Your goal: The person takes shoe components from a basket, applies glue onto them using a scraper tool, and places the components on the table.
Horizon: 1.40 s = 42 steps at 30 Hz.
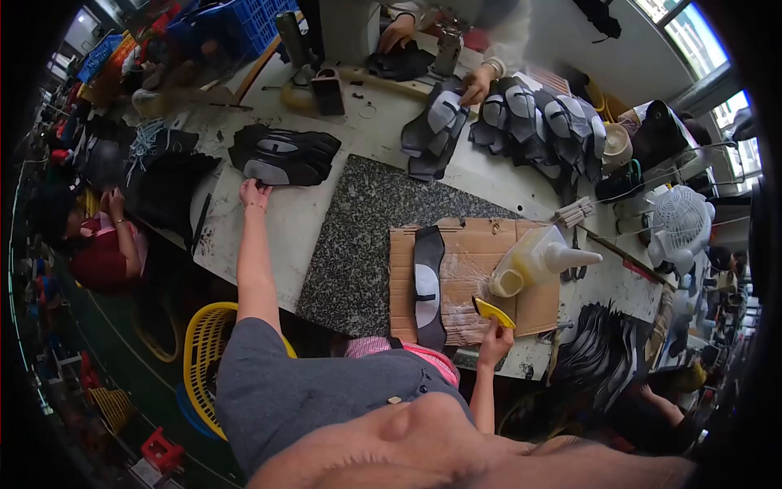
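At the near edge of a pile of black and grey shoe upper pieces (287, 156), my left hand (255, 194) pinches the grey part of one piece. My right hand (495, 342) grips a flat yellow brush (494, 313), its dark edge towards the cardboard. A single black and grey upper piece (427, 289) lies lengthwise on the cardboard sheet (472, 236), left of the brush. Just beyond the brush, a translucent plastic bottle (533, 259) with yellowish liquid lies on its side, its round opening facing the brush.
A speckled stone slab (350, 244) lies under the cardboard's left side. Across the table a co-worker's hand (479, 84) touches more upper pieces (436, 126). Black pieces (595, 350) are stacked at right. A yellow basket (204, 359) stands at my left, a white fan (683, 224) far right.
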Each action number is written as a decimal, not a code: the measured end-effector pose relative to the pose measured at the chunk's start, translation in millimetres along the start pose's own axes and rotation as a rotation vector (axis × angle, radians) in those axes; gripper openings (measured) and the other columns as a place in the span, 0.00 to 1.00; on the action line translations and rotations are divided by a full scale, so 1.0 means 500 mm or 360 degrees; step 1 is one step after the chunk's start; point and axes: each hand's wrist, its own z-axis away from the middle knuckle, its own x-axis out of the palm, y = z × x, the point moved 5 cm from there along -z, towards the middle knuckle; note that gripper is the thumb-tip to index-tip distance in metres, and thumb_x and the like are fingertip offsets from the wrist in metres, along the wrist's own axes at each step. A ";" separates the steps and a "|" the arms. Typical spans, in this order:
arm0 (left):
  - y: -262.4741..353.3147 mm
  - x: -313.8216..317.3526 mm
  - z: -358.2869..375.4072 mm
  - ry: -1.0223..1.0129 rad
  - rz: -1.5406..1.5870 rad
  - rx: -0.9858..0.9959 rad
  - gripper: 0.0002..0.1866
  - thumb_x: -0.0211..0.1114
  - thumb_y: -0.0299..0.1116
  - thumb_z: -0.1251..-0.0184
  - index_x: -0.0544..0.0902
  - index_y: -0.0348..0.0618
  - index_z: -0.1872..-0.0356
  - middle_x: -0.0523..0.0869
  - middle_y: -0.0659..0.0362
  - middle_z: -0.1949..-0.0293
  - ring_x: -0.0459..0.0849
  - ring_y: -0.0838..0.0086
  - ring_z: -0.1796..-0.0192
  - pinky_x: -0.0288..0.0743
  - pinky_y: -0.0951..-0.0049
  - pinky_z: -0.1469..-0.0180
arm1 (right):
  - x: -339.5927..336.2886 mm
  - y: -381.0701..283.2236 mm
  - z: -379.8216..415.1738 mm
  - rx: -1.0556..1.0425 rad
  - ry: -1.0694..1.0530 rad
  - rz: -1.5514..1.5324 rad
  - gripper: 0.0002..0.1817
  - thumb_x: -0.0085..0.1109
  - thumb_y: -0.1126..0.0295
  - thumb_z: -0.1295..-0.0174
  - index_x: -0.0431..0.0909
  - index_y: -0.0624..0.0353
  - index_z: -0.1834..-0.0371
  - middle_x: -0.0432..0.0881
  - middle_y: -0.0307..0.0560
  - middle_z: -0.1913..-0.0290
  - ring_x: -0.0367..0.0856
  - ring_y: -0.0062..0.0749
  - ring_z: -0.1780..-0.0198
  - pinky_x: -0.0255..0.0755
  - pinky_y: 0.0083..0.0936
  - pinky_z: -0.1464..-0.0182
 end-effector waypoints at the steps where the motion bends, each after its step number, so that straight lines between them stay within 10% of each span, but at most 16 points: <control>1: 0.004 -0.006 -0.019 -0.0014 -0.0063 0.0001 0.09 0.55 0.24 0.35 0.68 0.48 0.57 0.75 0.54 0.57 0.80 0.56 0.60 0.80 0.45 0.60 | -0.012 0.017 0.001 0.0217 0.0073 -0.0185 0.07 0.60 0.72 0.37 0.80 0.68 0.65 0.75 0.35 0.78 0.67 0.14 0.77 0.61 0.18 0.75; 4: 0.003 -0.026 -0.084 -0.0054 -0.0112 -0.0162 0.08 0.54 0.26 0.32 0.72 0.43 0.53 0.77 0.54 0.52 0.74 0.53 0.45 0.66 0.40 0.39 | -0.053 0.034 -0.013 0.0056 0.0377 -0.0124 0.09 0.60 0.70 0.36 0.78 0.69 0.66 0.76 0.38 0.76 0.69 0.16 0.76 0.63 0.21 0.74; 6: 0.010 0.001 -0.067 0.0053 -0.0114 -0.0253 0.18 0.48 0.33 0.27 0.72 0.35 0.43 0.76 0.54 0.43 0.71 0.59 0.37 0.61 0.55 0.32 | -0.069 0.042 -0.029 0.0073 0.0494 -0.0051 0.10 0.61 0.70 0.36 0.78 0.68 0.67 0.76 0.40 0.77 0.68 0.19 0.77 0.62 0.23 0.74; 12: 0.012 -0.083 -0.187 0.0252 -0.0448 -0.0094 0.08 0.56 0.31 0.34 0.76 0.40 0.58 0.80 0.58 0.64 0.79 0.68 0.59 0.74 0.65 0.54 | -0.023 -0.045 -0.110 -0.0660 0.0446 0.0445 0.09 0.57 0.67 0.35 0.80 0.63 0.65 0.79 0.48 0.73 0.75 0.41 0.76 0.66 0.33 0.71; 15: 0.004 -0.094 -0.137 -0.0064 -0.0748 0.0412 0.11 0.58 0.30 0.36 0.75 0.40 0.54 0.79 0.60 0.62 0.78 0.74 0.62 0.72 0.72 0.62 | -0.025 0.006 -0.112 -0.0182 0.0438 0.0551 0.11 0.55 0.65 0.34 0.80 0.62 0.65 0.80 0.52 0.71 0.77 0.48 0.73 0.67 0.38 0.70; 17: 0.013 0.051 0.263 -0.0171 -0.0827 0.0631 0.17 0.58 0.29 0.36 0.73 0.41 0.46 0.79 0.60 0.60 0.77 0.79 0.61 0.72 0.77 0.62 | -0.040 0.024 -0.092 0.0121 0.0503 0.0371 0.12 0.57 0.65 0.35 0.80 0.65 0.67 0.80 0.49 0.75 0.76 0.39 0.77 0.66 0.34 0.71; 20: -0.123 0.076 0.477 -0.0837 -0.0941 0.0196 0.17 0.58 0.28 0.31 0.72 0.37 0.43 0.81 0.60 0.57 0.81 0.79 0.58 0.74 0.82 0.59 | 0.010 0.022 -0.068 0.0148 0.0250 -0.0041 0.14 0.59 0.65 0.36 0.80 0.69 0.70 0.79 0.45 0.80 0.72 0.27 0.80 0.64 0.30 0.73; 25: -0.341 0.091 0.768 -0.1340 -0.1170 -0.0623 0.23 0.64 0.32 0.34 0.70 0.36 0.42 0.82 0.59 0.54 0.82 0.78 0.53 0.76 0.81 0.53 | 0.225 -0.118 -0.071 -0.0567 -0.0353 0.0053 0.06 0.59 0.69 0.40 0.82 0.57 0.64 0.82 0.51 0.68 0.81 0.48 0.68 0.71 0.37 0.68; 33: -0.410 0.133 0.817 -0.1375 -0.1590 -0.0456 0.36 0.76 0.26 0.49 0.66 0.29 0.41 0.82 0.52 0.57 0.84 0.72 0.55 0.80 0.75 0.54 | 0.248 -0.060 -0.137 -0.0708 -0.0601 0.0078 0.05 0.58 0.69 0.41 0.82 0.54 0.65 0.83 0.51 0.68 0.82 0.48 0.66 0.73 0.38 0.66; 42: -0.423 0.119 0.793 -0.1450 -0.1325 -0.0547 0.27 0.70 0.18 0.47 0.68 0.33 0.47 0.83 0.55 0.62 0.85 0.73 0.59 0.81 0.77 0.56 | 0.212 -0.009 -0.057 -0.0149 -0.0459 -0.0259 0.08 0.63 0.69 0.42 0.83 0.64 0.67 0.81 0.51 0.77 0.77 0.33 0.78 0.65 0.31 0.74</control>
